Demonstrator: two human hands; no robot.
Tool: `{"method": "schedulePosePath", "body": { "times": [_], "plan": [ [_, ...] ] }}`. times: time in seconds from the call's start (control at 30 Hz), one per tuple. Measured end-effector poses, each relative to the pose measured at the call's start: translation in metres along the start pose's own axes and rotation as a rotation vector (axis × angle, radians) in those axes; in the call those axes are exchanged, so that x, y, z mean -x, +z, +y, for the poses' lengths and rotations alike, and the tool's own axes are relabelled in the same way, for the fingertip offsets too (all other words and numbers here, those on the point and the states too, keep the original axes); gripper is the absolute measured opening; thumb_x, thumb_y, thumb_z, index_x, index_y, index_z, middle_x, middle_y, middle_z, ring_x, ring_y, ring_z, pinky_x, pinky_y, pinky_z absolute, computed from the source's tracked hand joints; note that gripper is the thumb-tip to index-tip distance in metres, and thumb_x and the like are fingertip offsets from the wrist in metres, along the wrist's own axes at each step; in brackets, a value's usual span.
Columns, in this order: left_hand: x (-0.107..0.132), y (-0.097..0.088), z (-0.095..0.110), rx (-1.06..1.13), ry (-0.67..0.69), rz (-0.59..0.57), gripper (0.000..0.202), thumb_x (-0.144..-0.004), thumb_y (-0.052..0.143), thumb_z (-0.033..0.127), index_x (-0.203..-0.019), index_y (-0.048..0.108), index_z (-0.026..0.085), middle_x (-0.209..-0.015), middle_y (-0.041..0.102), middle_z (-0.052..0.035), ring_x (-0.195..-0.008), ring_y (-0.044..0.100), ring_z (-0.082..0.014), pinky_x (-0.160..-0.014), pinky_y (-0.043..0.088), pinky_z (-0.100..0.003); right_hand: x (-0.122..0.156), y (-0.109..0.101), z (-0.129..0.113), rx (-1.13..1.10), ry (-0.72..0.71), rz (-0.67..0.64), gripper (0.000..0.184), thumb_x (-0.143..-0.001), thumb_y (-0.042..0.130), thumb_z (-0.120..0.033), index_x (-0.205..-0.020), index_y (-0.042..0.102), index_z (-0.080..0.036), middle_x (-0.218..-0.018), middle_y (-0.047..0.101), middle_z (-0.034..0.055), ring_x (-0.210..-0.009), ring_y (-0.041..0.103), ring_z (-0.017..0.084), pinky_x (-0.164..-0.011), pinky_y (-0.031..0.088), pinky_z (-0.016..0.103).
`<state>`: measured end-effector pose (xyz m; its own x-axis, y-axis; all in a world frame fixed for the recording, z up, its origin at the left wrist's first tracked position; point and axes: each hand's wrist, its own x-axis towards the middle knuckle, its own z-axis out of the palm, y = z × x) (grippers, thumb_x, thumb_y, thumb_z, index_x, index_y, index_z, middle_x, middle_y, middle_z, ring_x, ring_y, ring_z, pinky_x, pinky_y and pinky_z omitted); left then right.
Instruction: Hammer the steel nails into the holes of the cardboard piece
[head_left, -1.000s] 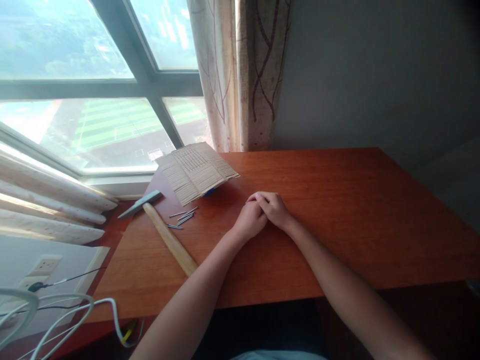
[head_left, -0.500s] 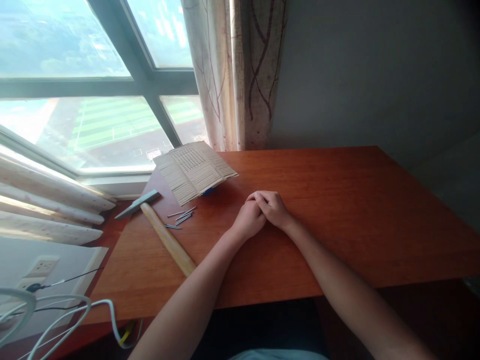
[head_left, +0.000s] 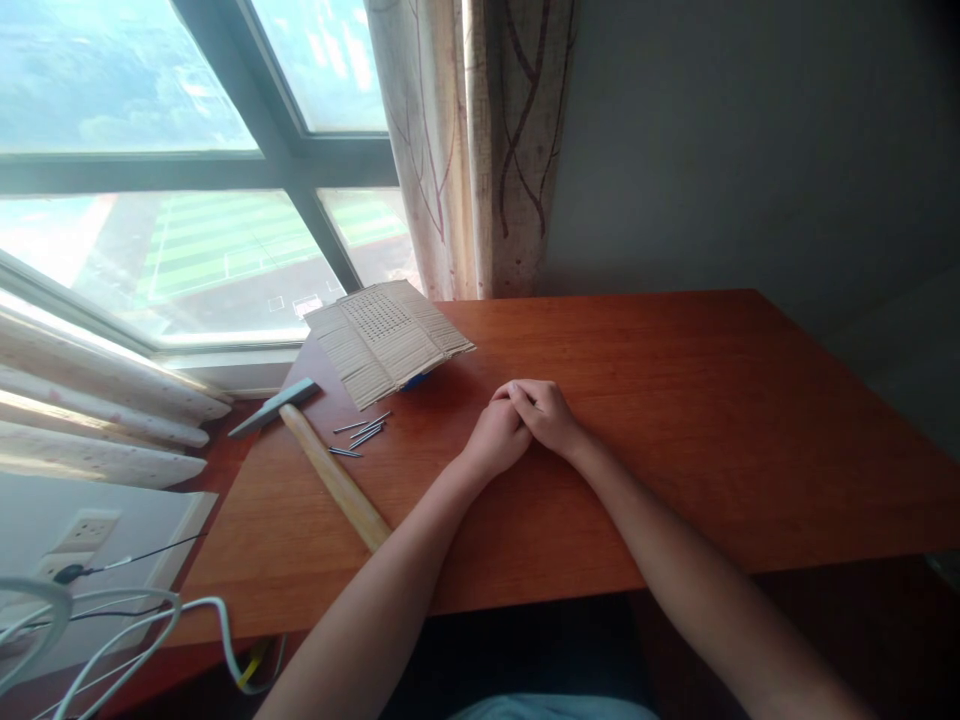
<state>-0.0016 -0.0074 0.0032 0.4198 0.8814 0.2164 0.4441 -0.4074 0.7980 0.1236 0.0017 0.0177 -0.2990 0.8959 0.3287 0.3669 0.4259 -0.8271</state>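
My left hand and my right hand are clasped together on the wooden desk, fingers closed around each other, with the right thumb over the left hand. Many of the fingertips are hidden in the clasp. Left of my hands lie several loose steel nails. A hammer with a wooden handle and a grey metal head rests farther left; my left forearm covers the handle's end. Beyond the nails, a corrugated cardboard piece with rows of small holes sits tilted, something blue showing beneath it.
The brown desk runs right toward a grey wall. Behind the cardboard are a window and a patterned curtain. At lower left, white cables loop near a wall socket.
Both hands stay clasped in the same place. The nails, hammer and cardboard have not moved; only the camera view has shifted very slightly.
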Motion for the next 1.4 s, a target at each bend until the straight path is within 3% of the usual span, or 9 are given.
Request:
{"method": "schedulePosePath", "body": {
  "times": [0.57,0.67,0.77,0.87,0.97,1.03,1.13,1.23,1.4],
  "plan": [
    [0.002,-0.003,0.004,-0.049,0.003,-0.015,0.023,-0.081,0.05,0.009,-0.092,0.07,0.012,-0.098,0.074,-0.0129,-0.09,0.069,-0.0251,-0.076,0.053,-0.032,-0.002,-0.002,0.007,-0.073,0.059,-0.046,0.034,-0.097,0.043,-0.03,-0.086,0.073,-0.018,-0.088,0.075,0.0047,-0.086,0.069,0.019,-0.081,0.05,0.029],
    [0.006,-0.005,0.013,-0.136,0.013,-0.055,0.022,-0.083,0.05,0.01,-0.097,0.067,0.012,-0.099,0.073,-0.0125,-0.089,0.068,-0.0243,-0.077,0.052,-0.032,-0.004,-0.004,0.014,-0.074,0.085,0.012,0.029,-0.094,0.047,-0.029,-0.087,0.073,-0.018,-0.09,0.075,0.0048,-0.087,0.07,0.019,-0.082,0.051,0.03],
    [0.017,-0.006,0.027,-0.297,0.015,-0.095,0.016,-0.087,0.05,0.013,-0.096,0.064,0.013,-0.097,0.07,-0.0113,-0.085,0.066,-0.0223,-0.075,0.05,-0.031,-0.006,-0.006,0.023,0.073,0.045,0.112,0.025,-0.091,0.049,-0.025,-0.092,0.073,-0.018,-0.097,0.076,0.0064,-0.095,0.068,0.02,-0.089,0.051,0.032],
    [0.036,-0.01,0.042,-0.457,-0.004,-0.133,0.014,-0.093,0.048,0.021,-0.092,0.062,0.017,-0.092,0.067,-0.0081,-0.082,0.064,-0.0212,-0.072,0.049,-0.03,-0.007,-0.007,0.03,0.351,0.037,0.114,0.03,-0.089,0.049,-0.023,-0.107,0.073,-0.017,-0.118,0.072,0.0102,-0.115,0.061,0.023,-0.106,0.044,0.036],
    [0.064,-0.022,0.055,-0.518,-0.004,-0.11,0.017,-0.097,0.045,0.023,-0.099,0.062,0.02,-0.092,0.066,-0.0049,-0.086,0.064,-0.0197,-0.074,0.048,-0.029,-0.004,-0.003,0.033,0.649,0.148,-0.002,0.049,-0.093,0.049,-0.034,-0.137,0.06,-0.013,-0.151,0.05,0.0143,-0.14,0.042,0.029,-0.119,0.028,0.044],
    [0.084,-0.038,0.057,-0.512,-0.031,-0.017,0.02,-0.099,0.042,0.027,-0.104,0.06,0.022,-0.097,0.066,-0.0039,-0.088,0.064,-0.0178,-0.077,0.048,-0.029,-0.001,0.001,0.032,0.768,0.217,-0.098,0.06,-0.098,0.041,-0.044,-0.149,0.047,-0.013,-0.162,0.033,0.0143,-0.15,0.027,0.031,-0.122,0.018,0.049],
    [0.115,-0.072,0.053,-0.598,-0.209,0.166,0.021,-0.099,0.044,0.035,-0.106,0.059,0.022,-0.099,0.067,-0.0034,-0.089,0.066,-0.0176,-0.073,0.047,-0.027,0.0,0.005,0.028,0.841,0.298,-0.165,0.071,-0.099,0.03,-0.058,-0.157,0.033,-0.016,-0.168,0.017,0.0126,-0.155,0.012,0.033,-0.122,0.008,0.056],
    [0.139,-0.104,0.046,-0.833,-0.552,0.296,0.028,-0.098,0.043,0.046,-0.104,0.058,0.023,-0.101,0.068,-0.0057,-0.086,0.068,-0.0236,-0.063,0.044,-0.031,-0.001,0.006,0.025,0.867,0.35,-0.203,0.082,-0.096,0.024,-0.069,-0.159,0.026,-0.017,-0.169,0.01,0.0134,-0.155,0.007,0.035,-0.121,0.004,0.059],
    [0.152,-0.125,0.041,-0.878,-1.028,0.138,0.062,-0.089,0.034,0.074,-0.115,0.05,0.019,-0.104,0.071,-0.0163,-0.088,0.07,-0.0406,-0.067,0.049,-0.044,-0.003,0.005,0.024,0.867,0.348,-0.216,0.082,-0.096,0.023,-0.069,-0.159,0.027,-0.017,-0.168,0.011,0.0145,-0.155,0.007,0.035,-0.121,0.003,0.059]
  ]
}}
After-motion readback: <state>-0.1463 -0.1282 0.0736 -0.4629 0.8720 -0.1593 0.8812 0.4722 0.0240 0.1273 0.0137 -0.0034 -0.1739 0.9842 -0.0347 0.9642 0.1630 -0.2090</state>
